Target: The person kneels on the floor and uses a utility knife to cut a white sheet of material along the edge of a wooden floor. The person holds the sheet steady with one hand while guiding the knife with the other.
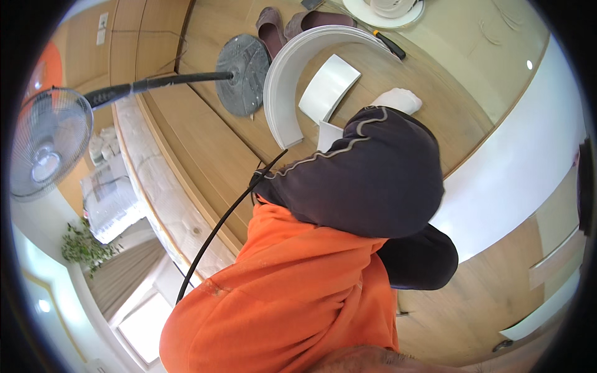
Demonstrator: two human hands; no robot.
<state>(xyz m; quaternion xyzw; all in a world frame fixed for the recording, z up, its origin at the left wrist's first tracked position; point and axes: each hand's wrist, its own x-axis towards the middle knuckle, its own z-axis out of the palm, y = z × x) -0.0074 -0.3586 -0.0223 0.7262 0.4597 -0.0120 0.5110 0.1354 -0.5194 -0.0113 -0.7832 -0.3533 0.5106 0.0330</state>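
Note:
Neither of my hands shows in the head view. An orange sleeve and top (298, 280) fill the lower middle, with a bit of bare skin at the bottom edge. My bent leg in dark trousers (373, 174) lies across the middle, ending in a white sock (398, 101). Just beyond it, a long white strip (273, 93) stands on edge on the wooden floor in a wide curve. Inside that curve sits a shorter bent white piece (329, 87). A cutter with a black and yellow handle (390, 45) lies by the strip's far end.
A standing fan (50, 149) tilts in from the left, its round base (244, 76) beside the strip. Purple shoes (270, 28) and a white coil (392, 6) lie at the far side. Right of my leg stretches a broad white sheet (516, 168). A mattress (168, 199) is left.

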